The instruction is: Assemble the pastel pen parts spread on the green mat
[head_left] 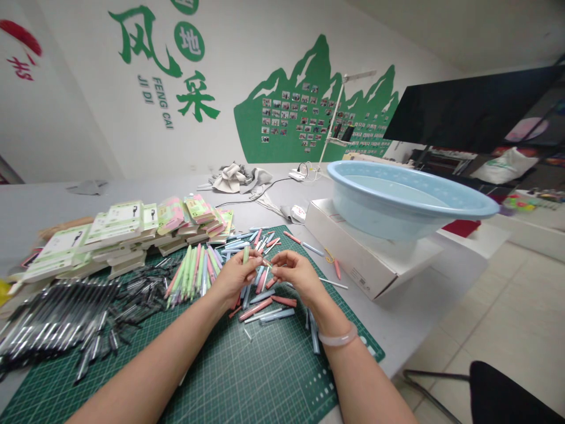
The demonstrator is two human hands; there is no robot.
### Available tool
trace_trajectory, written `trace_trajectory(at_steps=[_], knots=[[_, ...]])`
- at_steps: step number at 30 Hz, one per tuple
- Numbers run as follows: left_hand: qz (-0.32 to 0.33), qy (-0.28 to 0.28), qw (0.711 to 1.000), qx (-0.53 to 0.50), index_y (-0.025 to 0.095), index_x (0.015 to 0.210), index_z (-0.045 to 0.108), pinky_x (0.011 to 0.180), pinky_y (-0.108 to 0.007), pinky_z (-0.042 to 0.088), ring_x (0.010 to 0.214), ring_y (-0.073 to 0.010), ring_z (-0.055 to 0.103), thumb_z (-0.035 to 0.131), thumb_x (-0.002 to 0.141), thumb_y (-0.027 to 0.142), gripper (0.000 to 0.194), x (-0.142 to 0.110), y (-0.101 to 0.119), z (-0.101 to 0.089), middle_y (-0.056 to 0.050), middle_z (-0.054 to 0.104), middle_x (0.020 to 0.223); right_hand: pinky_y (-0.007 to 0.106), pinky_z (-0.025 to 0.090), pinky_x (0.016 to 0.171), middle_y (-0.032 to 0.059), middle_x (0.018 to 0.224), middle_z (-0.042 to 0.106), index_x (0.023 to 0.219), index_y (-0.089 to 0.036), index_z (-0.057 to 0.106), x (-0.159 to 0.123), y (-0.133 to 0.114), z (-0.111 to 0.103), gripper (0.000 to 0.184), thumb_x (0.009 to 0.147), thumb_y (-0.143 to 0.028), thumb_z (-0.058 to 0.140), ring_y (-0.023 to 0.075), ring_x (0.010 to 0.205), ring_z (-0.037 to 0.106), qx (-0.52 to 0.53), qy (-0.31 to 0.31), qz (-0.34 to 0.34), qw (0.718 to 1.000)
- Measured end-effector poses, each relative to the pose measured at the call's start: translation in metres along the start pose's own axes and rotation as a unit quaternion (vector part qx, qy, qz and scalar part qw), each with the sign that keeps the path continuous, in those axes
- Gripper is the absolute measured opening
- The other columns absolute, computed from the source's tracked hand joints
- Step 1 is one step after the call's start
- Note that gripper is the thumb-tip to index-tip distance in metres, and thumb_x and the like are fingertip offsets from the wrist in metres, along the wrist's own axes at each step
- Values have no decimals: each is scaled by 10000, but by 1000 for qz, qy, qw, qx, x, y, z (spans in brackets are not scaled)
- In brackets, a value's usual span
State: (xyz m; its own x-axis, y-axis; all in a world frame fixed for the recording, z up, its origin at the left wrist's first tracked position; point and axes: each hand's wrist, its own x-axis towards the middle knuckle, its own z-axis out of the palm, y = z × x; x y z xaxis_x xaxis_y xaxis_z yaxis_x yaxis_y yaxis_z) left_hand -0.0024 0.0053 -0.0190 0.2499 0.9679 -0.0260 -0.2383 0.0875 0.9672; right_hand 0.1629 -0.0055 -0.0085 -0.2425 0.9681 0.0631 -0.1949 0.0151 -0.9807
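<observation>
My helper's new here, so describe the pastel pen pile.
Find the green cutting mat. Just left of the person's left hand lies the pastel pen pile. Its light green pens set it apart from the black pens further left.

Single head cam, looking forward and down over desk [392, 330]; hands [236, 278] close, centred; wall [247, 35] farther off, up top.

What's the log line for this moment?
left hand: green pen piece held; right hand: close beside left; cutting mat: loose pen parts; blue basin: on white box
</observation>
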Motion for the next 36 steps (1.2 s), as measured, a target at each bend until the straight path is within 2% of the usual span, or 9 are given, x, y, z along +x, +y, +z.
trace_trajectory(at_steps=[8,12,14,18,23,29,32,34,36], knots=[[31,14,996,79,182,850,548,413,-184,188,418,-42,296,642,705,397,277,0,-2,2,73,464,576,250,501,483,-26,661,609,740,-176,599,3,6,-1,256,554,-252,758,97,470,557,9,10,5,1000],[62,21,990,124,168,797,576,467,-188,251,492,-60,357,649,700,369,235,-3,2,5,57,472,610,282,517,526,-15,686,614,812,-190,619,2,6,1,265,594,-278,743,122,534,577,32,-7,-17,999],[40,10,995,92,160,804,580,451,-187,224,471,-55,318,654,704,372,246,-5,3,6,65,414,565,284,514,537,-10,708,625,876,-204,633,1,4,3,276,630,-295,722,118,530,570,29,-22,-28,999],[-58,-35,996,-58,142,764,544,408,-179,127,423,-33,177,677,708,374,273,-14,1,4,95,243,508,242,463,486,-12,668,627,910,-215,662,-4,0,11,257,684,-336,683,106,474,549,0,-34,-53,998],[-123,-74,983,-118,127,656,492,394,-170,68,424,-17,127,692,710,374,322,-32,7,1,92,234,511,229,391,386,-27,488,563,807,-196,671,-10,2,21,223,738,-405,632,113,383,500,5,-50,-56,997],[-131,-90,987,-19,133,697,514,401,-186,78,416,-24,140,627,721,493,379,-49,26,-13,83,307,524,292,512,573,34,695,683,900,-186,654,-14,8,37,258,686,-321,707,165,583,642,76,-106,-31,991],[-90,-29,987,128,143,685,521,410,-188,131,423,-41,223,607,709,525,392,-56,36,-33,76,343,526,276,501,577,41,704,682,912,-175,658,-13,12,39,235,722,-313,677,144,574,628,97,-109,-28,989],[-53,28,974,218,143,668,532,421,-186,164,446,-54,280,614,696,522,389,-60,43,-48,70,366,526,251,478,563,30,681,669,906,-170,669,-12,15,39,225,725,-303,675,120,549,597,94,-93,-22,991],[-56,41,967,245,141,704,566,432,-184,187,464,-64,309,584,722,519,379,-65,50,-59,57,403,540,233,451,548,20,658,651,893,-166,683,-10,18,38,222,716,-301,680,105,539,566,85,-74,-15,994]])
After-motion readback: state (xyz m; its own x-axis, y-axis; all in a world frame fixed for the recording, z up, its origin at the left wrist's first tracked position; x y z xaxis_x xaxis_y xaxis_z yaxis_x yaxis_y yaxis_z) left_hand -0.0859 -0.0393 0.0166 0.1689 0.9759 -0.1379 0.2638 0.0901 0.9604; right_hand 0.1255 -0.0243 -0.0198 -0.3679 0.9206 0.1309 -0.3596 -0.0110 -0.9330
